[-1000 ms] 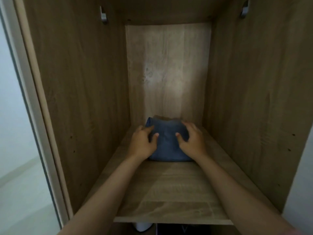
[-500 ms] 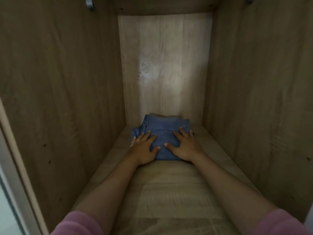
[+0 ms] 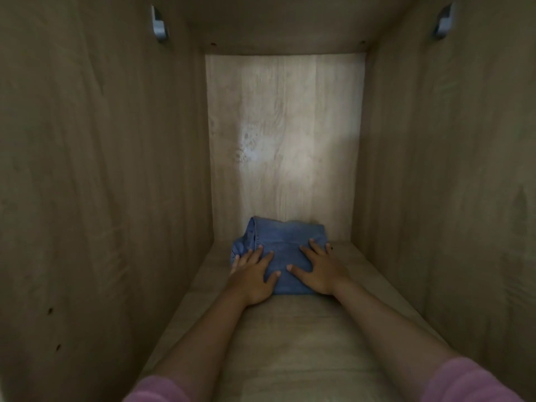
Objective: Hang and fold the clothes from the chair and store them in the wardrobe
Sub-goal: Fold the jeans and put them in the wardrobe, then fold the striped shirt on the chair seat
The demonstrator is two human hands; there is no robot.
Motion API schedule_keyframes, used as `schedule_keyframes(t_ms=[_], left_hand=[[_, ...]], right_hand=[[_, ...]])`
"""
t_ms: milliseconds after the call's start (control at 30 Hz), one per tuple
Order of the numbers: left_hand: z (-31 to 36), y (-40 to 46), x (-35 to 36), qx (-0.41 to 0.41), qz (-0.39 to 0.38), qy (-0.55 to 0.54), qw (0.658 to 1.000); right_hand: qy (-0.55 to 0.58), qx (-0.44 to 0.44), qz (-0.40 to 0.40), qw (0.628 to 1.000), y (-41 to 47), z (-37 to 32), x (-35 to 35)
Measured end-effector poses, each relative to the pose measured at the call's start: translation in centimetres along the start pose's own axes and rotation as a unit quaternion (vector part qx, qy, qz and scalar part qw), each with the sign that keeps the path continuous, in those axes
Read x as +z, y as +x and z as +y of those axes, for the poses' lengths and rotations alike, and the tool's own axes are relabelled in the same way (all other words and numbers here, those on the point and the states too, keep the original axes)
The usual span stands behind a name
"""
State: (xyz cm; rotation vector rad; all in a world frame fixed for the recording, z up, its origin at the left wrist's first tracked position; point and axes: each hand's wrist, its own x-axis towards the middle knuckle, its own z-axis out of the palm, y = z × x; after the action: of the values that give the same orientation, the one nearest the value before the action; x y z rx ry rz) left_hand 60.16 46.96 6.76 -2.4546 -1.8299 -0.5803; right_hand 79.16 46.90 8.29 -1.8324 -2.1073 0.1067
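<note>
Looked straight into a wooden wardrobe [image 3: 101, 198] compartment, pretty dim in there. Found a folded blue denim garment [image 3: 282, 248] sitting on the shelf [image 3: 290, 343], pushed up close to the back edge and roughly centred between the two side walls (a touch nearer the left one, if anything). Back panel [image 3: 285, 134] caught a pale patch of light just above it.

Had both hands down flat on the denim. Left hand [image 3: 252, 275] pressed on the near left part, fingers straight and spread, thumb angled inward across the cloth, outer fingers reaching toward a rumpled bit at the left edge. Right hand [image 3: 320, 269] pressed on the near right part, fingers likewise straight and splayed, thumb pointing in toward the other thumb, little finger at the right edge of the fold. No curling or pinching from either one, just palms down.

Pink sleeves [image 3: 470, 384] showed at the bottom corners. Spotted two grey metal fittings [image 3: 159, 27] high on the side walls.
</note>
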Motion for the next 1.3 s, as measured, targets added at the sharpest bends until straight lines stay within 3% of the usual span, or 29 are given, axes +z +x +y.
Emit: schedule_keyframes(t_ms=[200,367,567,767,1067,1167,1300], left_hand=[[1.4,-1.6,-2.4,-0.017,-0.017,0.002,1.0],[3.5,-7.8,-6.2,-0.036,0.063,-0.096,0.993],[5.5,-20.3,-10.4,-0.094,0.111,-0.106,0.984],[5.9,-35.7,-12.2,-0.137,0.172,-0.113,0.969],[-0.9,-56.2,-13.2,-0.339,0.152,-0.106,0.922],[-3.4,-61.9,-13.7,-0.391,0.156,-0.137,0.897],[-7.1,-74.3,-14.8,-0.496,0.183,-0.139,0.837]], right_hand=[[-0.093,0.004,0.055,0.994,-2.5,-2.0,-1.1],[0.061,-0.071,0.131,0.987,-8.1,-4.1,-1.9],[0.163,-0.113,0.16,0.967,-18.6,-8.1,-3.4],[0.184,-0.159,0.079,0.967,-31.9,-13.3,-3.2],[0.25,-0.285,-0.053,0.924,-43.6,-25.7,4.0],[0.258,-0.31,-0.089,0.911,-45.8,-29.9,6.4],[0.261,-0.379,-0.181,0.869,-51.9,-38.8,11.3]])
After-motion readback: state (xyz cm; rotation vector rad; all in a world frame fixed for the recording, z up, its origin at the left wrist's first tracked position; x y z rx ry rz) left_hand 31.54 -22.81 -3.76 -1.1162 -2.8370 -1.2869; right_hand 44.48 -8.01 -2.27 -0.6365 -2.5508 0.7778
